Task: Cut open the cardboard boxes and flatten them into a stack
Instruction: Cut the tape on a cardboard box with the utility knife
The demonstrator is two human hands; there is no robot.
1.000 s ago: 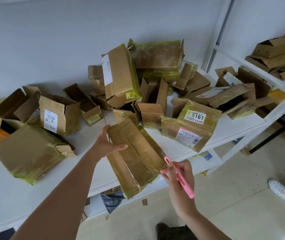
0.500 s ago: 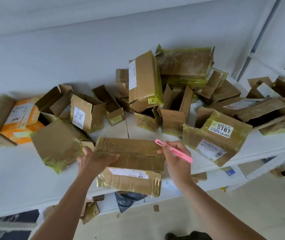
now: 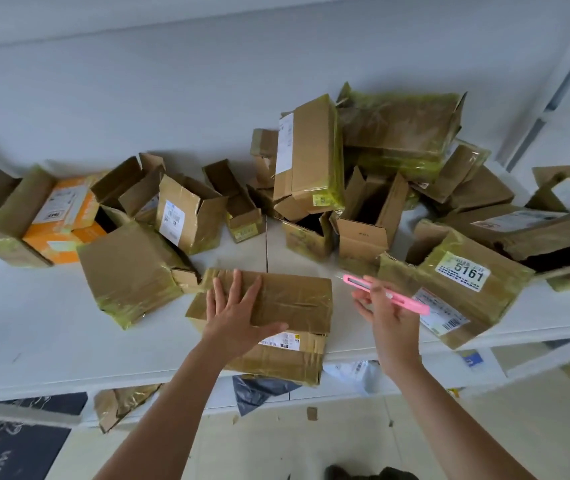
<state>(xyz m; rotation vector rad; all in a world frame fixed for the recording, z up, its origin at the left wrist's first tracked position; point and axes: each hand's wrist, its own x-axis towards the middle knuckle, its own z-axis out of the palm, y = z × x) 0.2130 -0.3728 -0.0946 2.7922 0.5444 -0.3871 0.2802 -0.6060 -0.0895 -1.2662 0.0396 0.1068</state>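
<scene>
White shelving (image 3: pixel 51 327) against a pale wall carries a heap of taped cardboard boxes (image 3: pixel 311 161), most of them far and right, several already gaping open. At the near edge, centre, lies the box (image 3: pixel 287 306) in hand, sealed side up and overhanging the shelf lip slightly. A person's left hand (image 3: pixel 235 317) rests flat on its left half, fingers spread and thumb out along the near edge. Just right of the box, clear of it, the right hand (image 3: pixel 387 313) pinches a pink cutter (image 3: pixel 385 294) between thumb and fingers, tip pointing left toward the tape (how far the blade is out cannot be made out). The cut would likely go best along the centre seam, shallow, with the steadying hand kept off the blade's line and the box pushed farther onto the shelf.
</scene>
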